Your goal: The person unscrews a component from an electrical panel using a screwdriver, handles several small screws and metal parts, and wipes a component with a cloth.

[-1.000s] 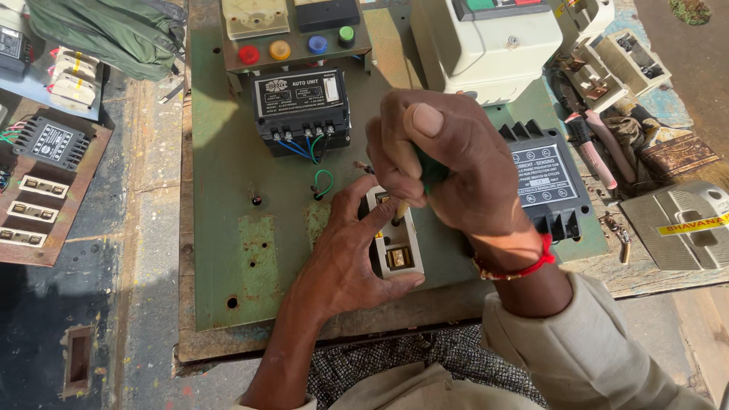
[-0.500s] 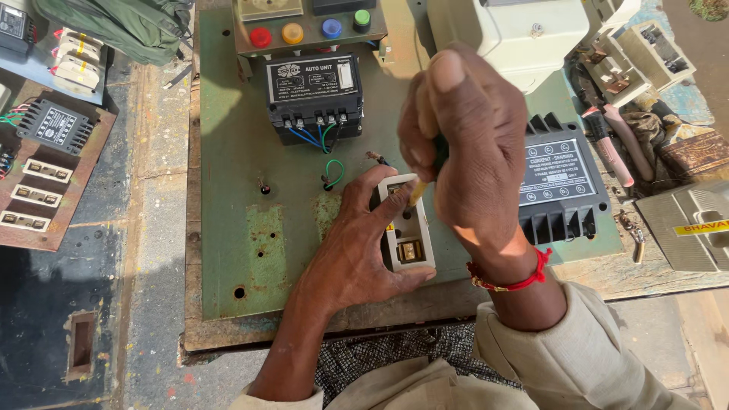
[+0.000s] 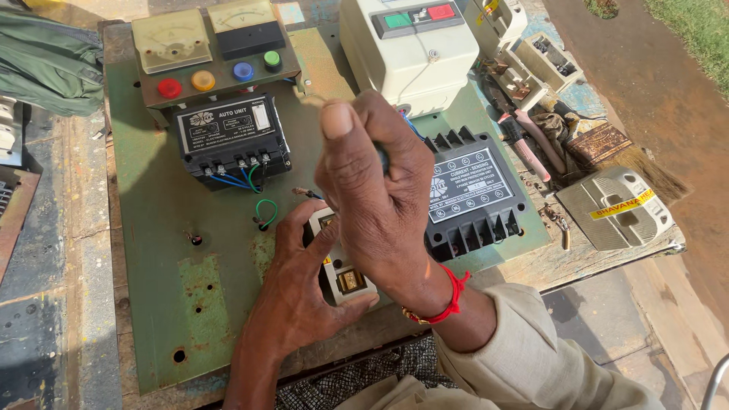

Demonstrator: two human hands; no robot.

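Left hand (image 3: 300, 292) grips white component (image 3: 343, 275); right hand (image 3: 376, 197), clenched on tool, hides it; black unit (image 3: 471, 199) beside

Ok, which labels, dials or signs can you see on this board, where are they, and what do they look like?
Black unit label: upper left, white-bordered rectangle.
Black finned unit label: right of the right hand, pale tilted rectangle.
Yellow sticker: diagonal strip on the grey cover, far right.
Two meter dials: top left, cream faces.
Small white device: under the left hand, yellow tag.

Bright sunlight is falling across a worn wooden counter (image 3: 607, 262), standing outdoors on bare reddish-brown dirt ground (image 3: 668, 99); green grass (image 3: 699, 23) is edging the corner.
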